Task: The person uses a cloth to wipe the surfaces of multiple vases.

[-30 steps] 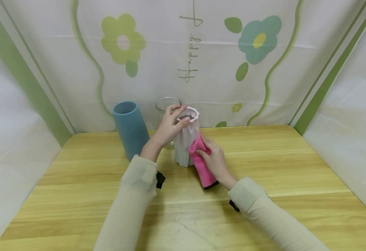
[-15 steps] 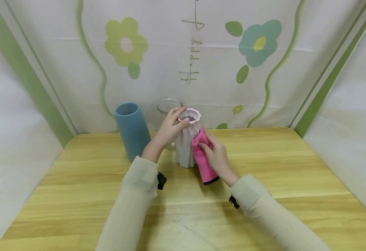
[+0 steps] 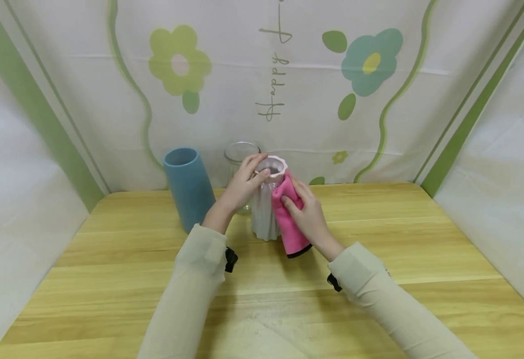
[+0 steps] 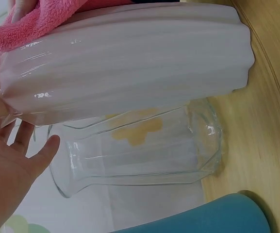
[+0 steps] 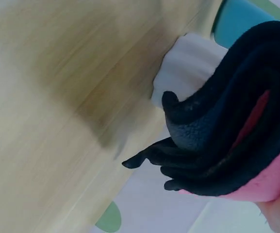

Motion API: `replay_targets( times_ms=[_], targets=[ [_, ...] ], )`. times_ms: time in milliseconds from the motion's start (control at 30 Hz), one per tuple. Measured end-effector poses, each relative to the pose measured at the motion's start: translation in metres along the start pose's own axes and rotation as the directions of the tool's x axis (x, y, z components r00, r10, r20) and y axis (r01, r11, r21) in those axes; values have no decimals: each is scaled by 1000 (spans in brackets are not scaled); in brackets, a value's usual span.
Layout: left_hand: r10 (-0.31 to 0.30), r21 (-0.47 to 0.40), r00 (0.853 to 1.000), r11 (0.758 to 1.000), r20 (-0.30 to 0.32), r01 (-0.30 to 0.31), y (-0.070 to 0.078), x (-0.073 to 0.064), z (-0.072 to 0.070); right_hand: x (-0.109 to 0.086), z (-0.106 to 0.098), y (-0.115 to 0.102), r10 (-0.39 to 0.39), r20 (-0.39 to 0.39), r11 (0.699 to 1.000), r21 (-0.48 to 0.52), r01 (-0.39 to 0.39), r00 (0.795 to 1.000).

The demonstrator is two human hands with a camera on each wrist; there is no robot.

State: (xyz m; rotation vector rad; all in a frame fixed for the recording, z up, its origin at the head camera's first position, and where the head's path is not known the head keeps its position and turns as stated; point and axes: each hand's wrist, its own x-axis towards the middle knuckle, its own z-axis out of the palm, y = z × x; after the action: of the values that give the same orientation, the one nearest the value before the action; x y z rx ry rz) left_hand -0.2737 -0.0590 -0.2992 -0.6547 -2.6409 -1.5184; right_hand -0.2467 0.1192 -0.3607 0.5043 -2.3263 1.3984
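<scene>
A white fluted vase (image 3: 264, 212) with a scalloped rim stands upright on the table. My left hand (image 3: 242, 184) grips it around the neck, thumb near the rim's front. In my right hand (image 3: 307, 212) is a folded pink cloth (image 3: 290, 227) with a dark edge, pinched between thumb and fingers and pressed against the vase's right side just under the rim. The left wrist view shows the vase's glossy pale side (image 4: 125, 63) and the cloth (image 4: 38, 24) at its neck. In the right wrist view the cloth's dark folded edges (image 5: 217, 131) hide most of the vase.
Left of the white vase stands a tall blue vase (image 3: 190, 189). A clear glass vase (image 3: 242, 149) is close behind the white one, partly covered by my left hand. The wooden table (image 3: 378, 239) ends at a printed cloth backdrop (image 3: 306, 124), with pale sheets on both sides.
The cloth in my right hand has moved up the vase's right side, from about mid-height to just below the rim. My left hand keeps its hold on the neck.
</scene>
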Motion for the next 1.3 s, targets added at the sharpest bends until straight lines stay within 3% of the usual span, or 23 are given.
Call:
replay_targets(
  times_ms=[133,333,500,700,1000,1167,1300],
  targets=[
    [-26,15,1000,1000,5,26,-1,0,2,-3,3,3,31,29,999,11,-32,999],
    [-37,-1,999,999,-2,37,-1,3,4,-7,7,8,56,10,998,6,-56,998],
    [-25,0,1000,1000,-7,25,0,2,5,-12,9,16,63,19,997,-33,-62,998],
    [-74,1,997,997,-29,74,0,1,6,-20,10,25,64,50,993,-97,-59,997],
    [-74,92,996,993,-55,79,7,1,2,-27,9,34,211,188,960,-226,-167,959],
    [-68,139,996,987,-54,75,10,0,1,-28,8,34,210,201,950,-272,-152,957],
    [-60,142,997,988,-49,67,10,-2,1,-27,6,29,175,181,965,-229,-131,968]
  ],
)
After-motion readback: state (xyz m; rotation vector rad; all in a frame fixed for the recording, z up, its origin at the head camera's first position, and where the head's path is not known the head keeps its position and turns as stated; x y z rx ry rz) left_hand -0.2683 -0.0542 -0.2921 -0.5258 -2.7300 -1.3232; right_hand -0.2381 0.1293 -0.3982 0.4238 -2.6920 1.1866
